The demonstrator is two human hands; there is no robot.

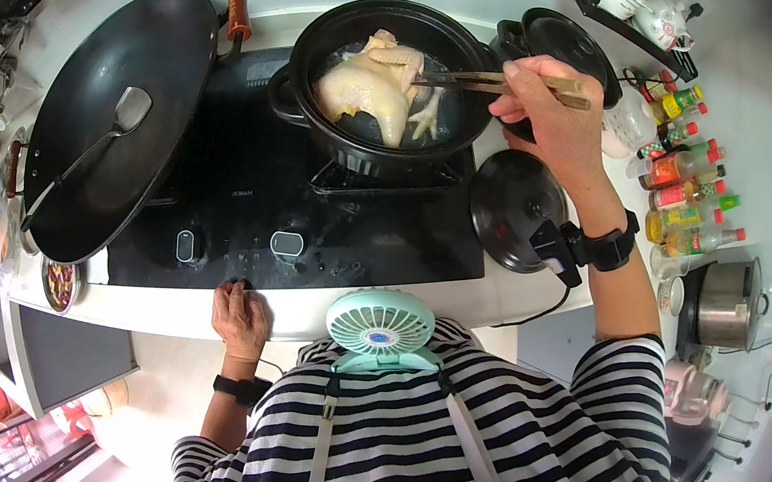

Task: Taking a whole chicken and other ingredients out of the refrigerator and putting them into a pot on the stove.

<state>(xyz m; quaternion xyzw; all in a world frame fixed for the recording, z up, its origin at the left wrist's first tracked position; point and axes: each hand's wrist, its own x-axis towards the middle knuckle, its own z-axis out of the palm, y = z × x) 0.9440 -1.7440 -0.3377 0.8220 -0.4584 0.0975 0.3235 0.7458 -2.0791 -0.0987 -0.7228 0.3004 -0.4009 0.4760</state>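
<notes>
My right hand (553,105) grips a pair of wooden chopsticks (475,80) with darkened ends. Their tips touch a pale whole chicken (371,83) near its wing. The bird sits in a black two-handled pot (368,158), in shallow liquid, with one foot pointing out to the right. That pot stands on a burner of the black glass hob (236,146). By the front edge of the hob, my left hand (240,317) rests on the white counter, fingers bent and close together. Something small and dark shows at its fingertips; whether it is held is unclear.
A large wok (161,47) with a metal spatula (131,109) leans at the left. Beside the pot lie a black lid (516,207) and another lidded black pot (569,41). Several sauce bottles (685,168) line the right wall. A bowl of chopped ingredients (60,284) sits front left.
</notes>
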